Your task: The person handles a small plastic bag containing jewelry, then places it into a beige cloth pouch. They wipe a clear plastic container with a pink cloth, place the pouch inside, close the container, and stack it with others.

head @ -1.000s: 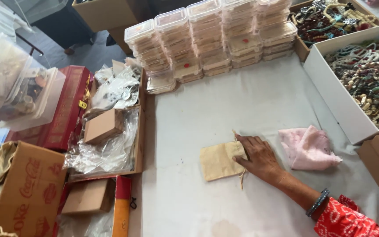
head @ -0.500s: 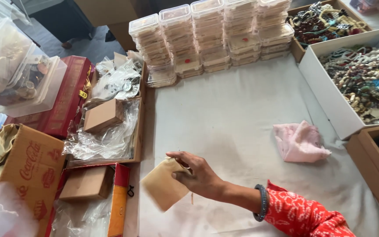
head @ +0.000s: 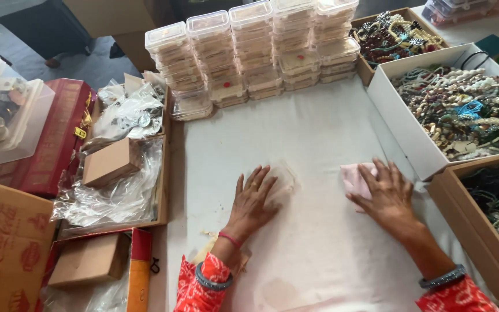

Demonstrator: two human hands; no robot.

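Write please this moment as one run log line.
left hand: flat on white cloth | right hand: on pink cloth | beige pouch: under left forearm

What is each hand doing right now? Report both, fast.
Left hand: open, flat on the white cloth, holding nothing.
Right hand: open, fingers spread, resting on the pink cloth.

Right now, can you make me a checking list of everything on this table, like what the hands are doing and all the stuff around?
Surface: white cloth, faintly stained.
Job's things: pink cloth under right hand; beige pouch beneath left forearm.
Clutter: stacked clear boxes; small brown box on plastic bags.
Grippers: left hand flat on cloth; right hand flat, on pink cloth.
Cables: nothing seen.
Surroundings: white box of beads; red case.
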